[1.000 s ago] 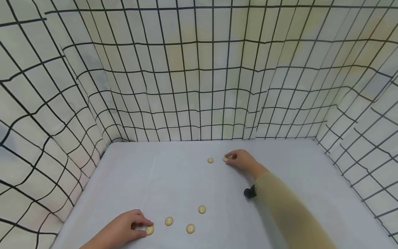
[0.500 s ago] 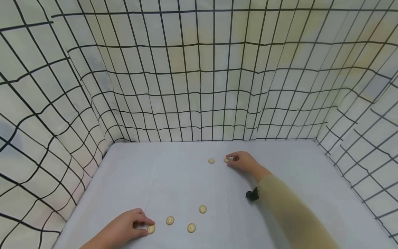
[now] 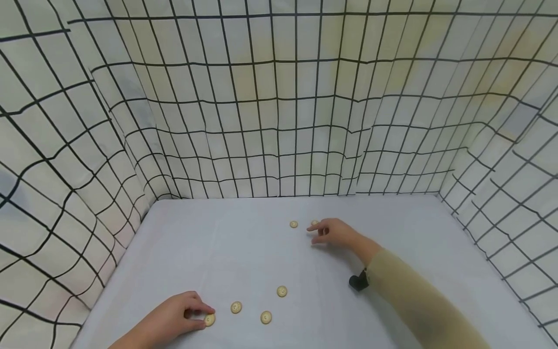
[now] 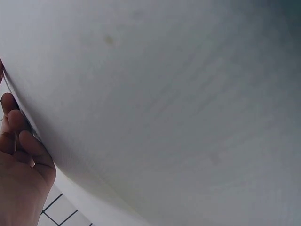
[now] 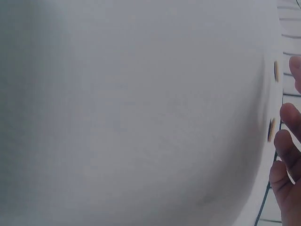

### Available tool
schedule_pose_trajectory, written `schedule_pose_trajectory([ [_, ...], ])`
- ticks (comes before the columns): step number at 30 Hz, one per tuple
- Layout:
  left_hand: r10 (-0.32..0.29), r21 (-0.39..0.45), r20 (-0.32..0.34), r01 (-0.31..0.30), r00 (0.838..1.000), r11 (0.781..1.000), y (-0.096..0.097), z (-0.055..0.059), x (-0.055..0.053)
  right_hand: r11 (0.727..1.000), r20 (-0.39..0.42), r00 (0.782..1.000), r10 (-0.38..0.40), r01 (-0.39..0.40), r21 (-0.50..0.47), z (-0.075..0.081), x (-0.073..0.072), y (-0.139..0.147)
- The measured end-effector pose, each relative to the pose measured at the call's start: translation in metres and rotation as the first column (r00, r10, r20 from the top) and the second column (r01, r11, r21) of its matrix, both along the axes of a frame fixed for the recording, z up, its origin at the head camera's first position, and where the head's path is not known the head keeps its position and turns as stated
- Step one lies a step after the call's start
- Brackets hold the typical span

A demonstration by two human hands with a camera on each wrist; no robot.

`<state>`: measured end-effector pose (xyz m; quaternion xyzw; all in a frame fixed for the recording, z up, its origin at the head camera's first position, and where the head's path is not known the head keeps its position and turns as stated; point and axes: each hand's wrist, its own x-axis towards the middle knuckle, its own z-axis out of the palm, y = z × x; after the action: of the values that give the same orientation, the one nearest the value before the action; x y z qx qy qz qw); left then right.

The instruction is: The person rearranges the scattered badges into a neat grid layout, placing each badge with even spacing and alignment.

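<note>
In the head view my left hand (image 3: 174,314) is at the front left, its thumb and index finger pinching a round pale-yellow button (image 3: 209,319) on the white table. The left wrist view shows its curled fingers at the left edge; the button is out of sight there. My right hand (image 3: 335,233) hovers near the back, thumb and index finger apart, holding nothing. Just behind its index finger lies a partly covered button (image 3: 315,222). Another button (image 3: 294,224) rests to the left of that one. In the right wrist view, two buttons appear edge-on near the loosened fingers (image 5: 288,141).
Three more buttons lie at the front middle: one (image 3: 236,307) close to the left hand, one (image 3: 266,317) farther right, one (image 3: 282,291) behind it. White walls with a black grid (image 3: 261,111) enclose the white table (image 3: 218,252). A black wrist camera (image 3: 359,281) hangs under the right sleeve.
My right hand has let go of the back button and drawn slightly toward me, its fingers spreading. The left hand still pinches its button in the same place.
</note>
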<state>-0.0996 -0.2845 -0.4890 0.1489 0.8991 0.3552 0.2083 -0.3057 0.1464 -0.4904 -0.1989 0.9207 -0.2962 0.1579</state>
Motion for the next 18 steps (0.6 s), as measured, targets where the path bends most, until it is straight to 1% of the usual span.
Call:
schedule_pose_trajectory([
  [5, -0.010, 0.004, -0.004, 0.010, 1.000, 1.000, 0.000, 0.000, -0.001, 0.994, 0.007, 0.994, 0.113, -0.113, 0.009, 0.001, 0.015, -0.007],
  [11, 0.004, 0.001, 0.002, -0.004, 1.000, 1.000, 0.000, 0.001, 0.000, 0.972, 0.018, 0.972, 0.233, -0.234, 0.030, -0.002, 0.034, -0.019],
  [15, 0.016, -0.009, 0.007, -0.016, 1.000, 1.000, 0.001, 0.000, 0.000, 0.946, 0.011, 0.947, 0.320, -0.320, 0.045, -0.005, 0.048, -0.031],
  [18, 0.027, -0.014, 0.017, -0.027, 0.999, 1.000, 0.001, 0.000, 0.001, 0.915, -0.017, 0.917, 0.399, -0.398, 0.061, -0.006, 0.058, -0.041],
])
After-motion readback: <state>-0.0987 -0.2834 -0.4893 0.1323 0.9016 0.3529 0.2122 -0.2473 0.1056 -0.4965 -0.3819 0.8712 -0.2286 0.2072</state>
